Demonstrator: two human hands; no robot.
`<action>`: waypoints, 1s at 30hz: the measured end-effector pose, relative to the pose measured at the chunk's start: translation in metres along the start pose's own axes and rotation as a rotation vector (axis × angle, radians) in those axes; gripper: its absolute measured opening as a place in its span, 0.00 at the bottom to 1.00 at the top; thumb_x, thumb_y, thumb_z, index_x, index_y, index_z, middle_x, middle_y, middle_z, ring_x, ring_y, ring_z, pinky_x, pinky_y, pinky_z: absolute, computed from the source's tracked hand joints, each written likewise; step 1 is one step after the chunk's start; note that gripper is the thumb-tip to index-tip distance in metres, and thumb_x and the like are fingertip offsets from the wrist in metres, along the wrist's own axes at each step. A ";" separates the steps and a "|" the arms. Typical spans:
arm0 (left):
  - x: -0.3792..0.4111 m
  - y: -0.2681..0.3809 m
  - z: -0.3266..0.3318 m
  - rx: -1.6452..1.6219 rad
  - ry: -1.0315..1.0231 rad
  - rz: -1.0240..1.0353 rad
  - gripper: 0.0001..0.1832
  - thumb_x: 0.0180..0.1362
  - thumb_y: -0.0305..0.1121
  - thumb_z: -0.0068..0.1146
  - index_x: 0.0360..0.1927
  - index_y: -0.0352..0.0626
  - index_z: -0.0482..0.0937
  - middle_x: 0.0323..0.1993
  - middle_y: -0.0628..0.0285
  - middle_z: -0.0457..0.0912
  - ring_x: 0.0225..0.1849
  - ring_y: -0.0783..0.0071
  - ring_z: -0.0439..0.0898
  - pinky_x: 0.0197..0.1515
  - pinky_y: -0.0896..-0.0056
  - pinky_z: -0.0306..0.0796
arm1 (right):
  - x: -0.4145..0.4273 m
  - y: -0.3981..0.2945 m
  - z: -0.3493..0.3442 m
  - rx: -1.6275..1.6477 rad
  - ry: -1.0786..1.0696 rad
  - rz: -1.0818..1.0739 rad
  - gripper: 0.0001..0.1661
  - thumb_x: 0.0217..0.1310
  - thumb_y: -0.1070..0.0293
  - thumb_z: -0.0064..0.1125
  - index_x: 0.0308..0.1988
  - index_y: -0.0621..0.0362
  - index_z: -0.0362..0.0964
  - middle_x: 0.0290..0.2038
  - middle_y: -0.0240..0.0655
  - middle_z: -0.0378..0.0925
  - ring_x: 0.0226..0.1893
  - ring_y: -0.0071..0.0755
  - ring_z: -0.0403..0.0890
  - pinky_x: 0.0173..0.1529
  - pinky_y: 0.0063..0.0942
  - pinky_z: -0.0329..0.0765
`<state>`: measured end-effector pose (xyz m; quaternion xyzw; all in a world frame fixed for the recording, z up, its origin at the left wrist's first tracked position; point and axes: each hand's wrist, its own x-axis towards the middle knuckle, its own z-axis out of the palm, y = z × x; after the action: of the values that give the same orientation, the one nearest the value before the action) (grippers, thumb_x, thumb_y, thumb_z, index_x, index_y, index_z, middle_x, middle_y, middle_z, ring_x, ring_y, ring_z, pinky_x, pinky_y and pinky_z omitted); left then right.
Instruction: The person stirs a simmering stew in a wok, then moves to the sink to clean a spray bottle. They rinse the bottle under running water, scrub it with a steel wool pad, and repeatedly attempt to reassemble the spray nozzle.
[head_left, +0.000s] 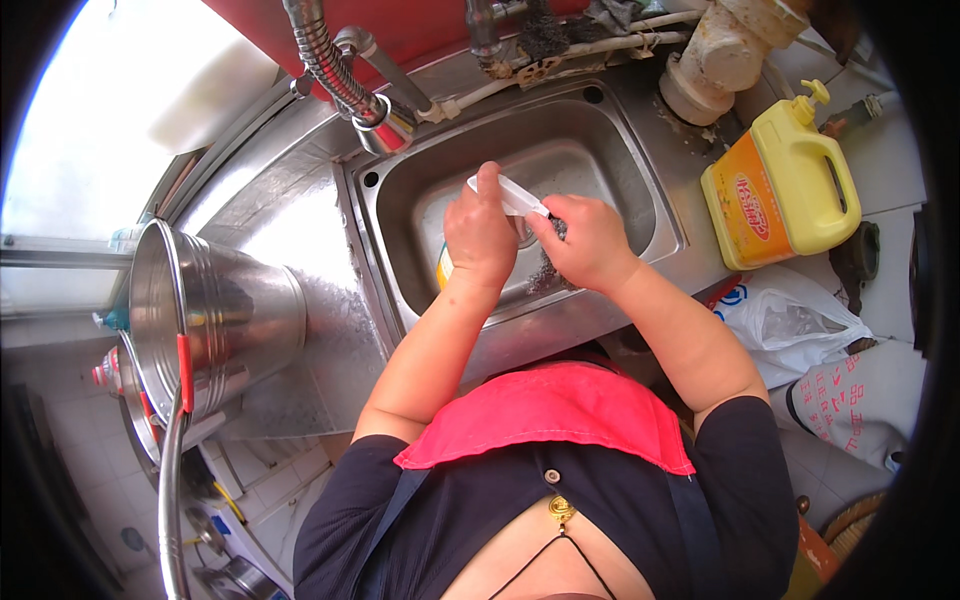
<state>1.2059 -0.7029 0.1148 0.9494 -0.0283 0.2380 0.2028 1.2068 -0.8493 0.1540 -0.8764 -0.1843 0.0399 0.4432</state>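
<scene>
Both hands are over a stainless steel sink basin (637, 157). My left hand (481, 232) grips a white strip-like piece (517, 196), plastic by its look, with the thumb raised at its left end. The fingers of my right hand (585, 240) pinch the right end of the same piece. Dark grey mesh scrubber material (546, 276) shows beneath my right hand; whether that hand holds it too, I cannot tell. Partly hidden behind my left hand and wrist, a yellow and teal item (444, 266) lies in the basin.
A spring-hose faucet (384, 127) overhangs the basin's back left corner. Left of the basin, a steel bucket (240, 315) lies tilted on the metal counter. A yellow detergent jug (810, 176) with a pump stands right, near white plastic bags (787, 322). White pipes (709, 64) run behind.
</scene>
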 end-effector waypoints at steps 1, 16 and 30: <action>0.000 -0.001 0.000 -0.009 0.010 0.007 0.29 0.33 0.28 0.62 0.44 0.44 0.68 0.26 0.54 0.74 0.26 0.54 0.75 0.31 0.60 0.68 | 0.001 0.000 -0.001 0.113 -0.047 0.055 0.14 0.55 0.61 0.52 0.26 0.60 0.73 0.23 0.40 0.76 0.20 0.40 0.74 0.26 0.33 0.70; 0.006 -0.002 -0.005 -0.146 -0.107 -0.105 0.26 0.38 0.25 0.58 0.45 0.43 0.67 0.31 0.53 0.77 0.31 0.51 0.76 0.36 0.58 0.68 | 0.013 0.004 -0.017 0.381 -0.465 0.255 0.13 0.56 0.63 0.54 0.36 0.63 0.71 0.26 0.32 0.76 0.28 0.23 0.73 0.37 0.24 0.70; 0.000 -0.008 -0.074 -1.364 -0.121 -0.356 0.58 0.40 0.13 0.61 0.67 0.43 0.31 0.40 0.53 0.77 0.42 0.65 0.78 0.45 0.67 0.73 | 0.008 -0.003 -0.006 0.590 -0.121 -0.173 0.11 0.55 0.69 0.57 0.37 0.64 0.71 0.33 0.32 0.73 0.35 0.24 0.73 0.42 0.22 0.69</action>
<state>1.1743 -0.6664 0.1708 0.6125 -0.0266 0.0773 0.7862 1.2143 -0.8495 0.1609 -0.6871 -0.2648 0.1060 0.6682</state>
